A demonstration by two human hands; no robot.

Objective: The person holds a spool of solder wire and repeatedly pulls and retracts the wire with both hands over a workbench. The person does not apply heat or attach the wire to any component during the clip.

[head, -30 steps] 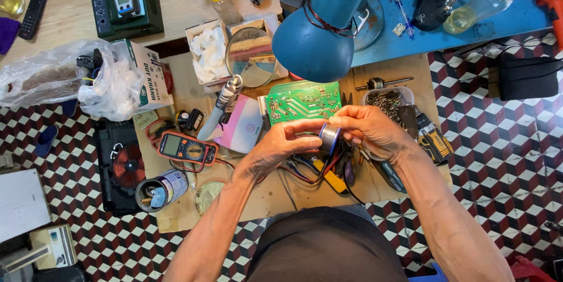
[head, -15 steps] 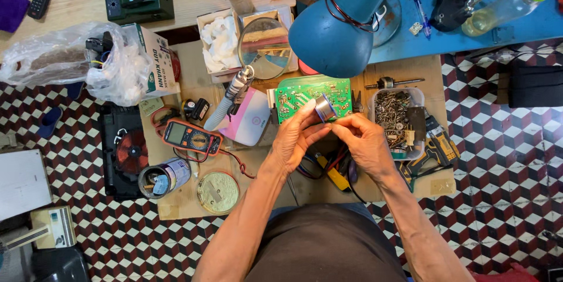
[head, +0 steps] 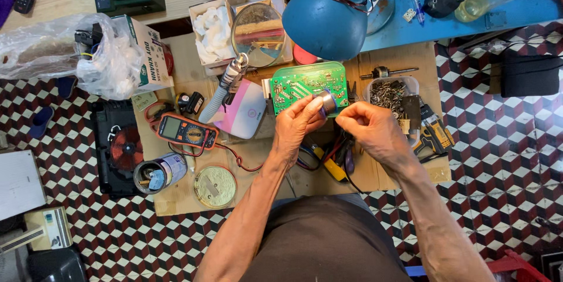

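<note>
The left hand (head: 296,126) pinched a solder spool (head: 328,102) over the green board (head: 302,85); the right hand (head: 369,126), fingers curled, seemingly drew its wire.

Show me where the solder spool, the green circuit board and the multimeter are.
solder spool (head: 328,103), head view, on its shiny round side, held in the left hand (head: 298,125).
green circuit board (head: 299,85), head view, on its bare middle.
multimeter (head: 186,131), head view, on its orange-edged body beside the dial.
</note>
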